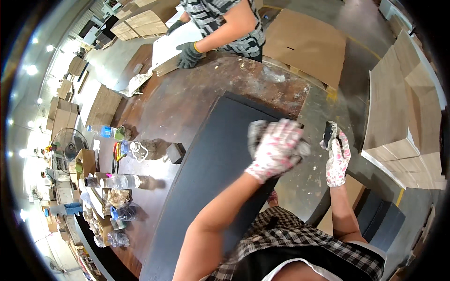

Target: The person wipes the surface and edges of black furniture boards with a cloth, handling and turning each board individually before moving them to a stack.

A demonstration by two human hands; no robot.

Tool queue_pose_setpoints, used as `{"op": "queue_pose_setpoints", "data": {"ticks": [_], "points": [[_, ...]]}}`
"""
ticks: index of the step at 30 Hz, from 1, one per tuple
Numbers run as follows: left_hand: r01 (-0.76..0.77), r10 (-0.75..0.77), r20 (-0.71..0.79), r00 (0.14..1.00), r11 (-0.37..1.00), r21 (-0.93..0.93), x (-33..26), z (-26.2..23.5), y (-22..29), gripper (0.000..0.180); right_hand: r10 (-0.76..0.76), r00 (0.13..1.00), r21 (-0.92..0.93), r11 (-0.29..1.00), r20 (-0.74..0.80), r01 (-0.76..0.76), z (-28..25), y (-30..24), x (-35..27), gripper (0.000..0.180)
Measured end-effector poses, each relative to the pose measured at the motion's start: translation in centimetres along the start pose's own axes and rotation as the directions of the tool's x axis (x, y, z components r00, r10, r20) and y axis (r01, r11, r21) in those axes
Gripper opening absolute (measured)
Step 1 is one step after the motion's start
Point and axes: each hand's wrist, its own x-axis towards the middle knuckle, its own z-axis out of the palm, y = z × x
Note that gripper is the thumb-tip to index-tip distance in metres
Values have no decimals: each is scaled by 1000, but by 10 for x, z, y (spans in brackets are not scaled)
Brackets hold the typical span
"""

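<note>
A long dark grey board point(201, 154) lies across the table, with another dark board's edge showing at its far end. My left hand point(276, 152), in a white glove with pink spots, is closed on a crumpled grey and white rag point(257, 133) over the board's right edge. Motion blurs both glove and rag, so I cannot tell whether the rag touches the board. Off to the right, my right hand point(338, 161) wears a matching glove. Raised beside the table, it grips a small black object point(328, 131) whose kind I cannot make out.
Across the stained brown table point(164, 100), a co-worker's grey-gloved hand point(189, 55) rests on a white panel point(171, 44). Plastic bottles point(124, 181), a dark block point(176, 153) and scissors point(116, 154) stand or lie at left. Stacked cardboard point(398, 107) rises at right.
</note>
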Motion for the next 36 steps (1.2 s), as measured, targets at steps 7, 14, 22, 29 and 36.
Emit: {"op": "queue_pose_setpoints", "data": {"ticks": [7, 14, 22, 29, 36], "points": [[348, -263, -251, 932, 844, 408, -2, -26, -48, 65, 28, 986, -3, 1000, -167, -29, -22, 1, -17, 36], [72, -121, 213, 970, 972, 222, -91, -33, 56, 77, 5, 999, 4, 1000, -33, -5, 11, -5, -25, 37], [338, -403, 170, 899, 887, 314, -192, -71, 61, 75, 57, 954, 50, 996, 296, -75, 104, 17, -32, 36], [500, -432, -262, 863, 806, 317, -47, -57, -80, 66, 42, 938, -101, 995, 344, -7, 126, 42, -26, 39], [873, -545, -690, 476, 387, 297, -272, -125, -56, 35, -9, 904, -281, 949, 427, 142, 126, 49, -21, 39]]}}
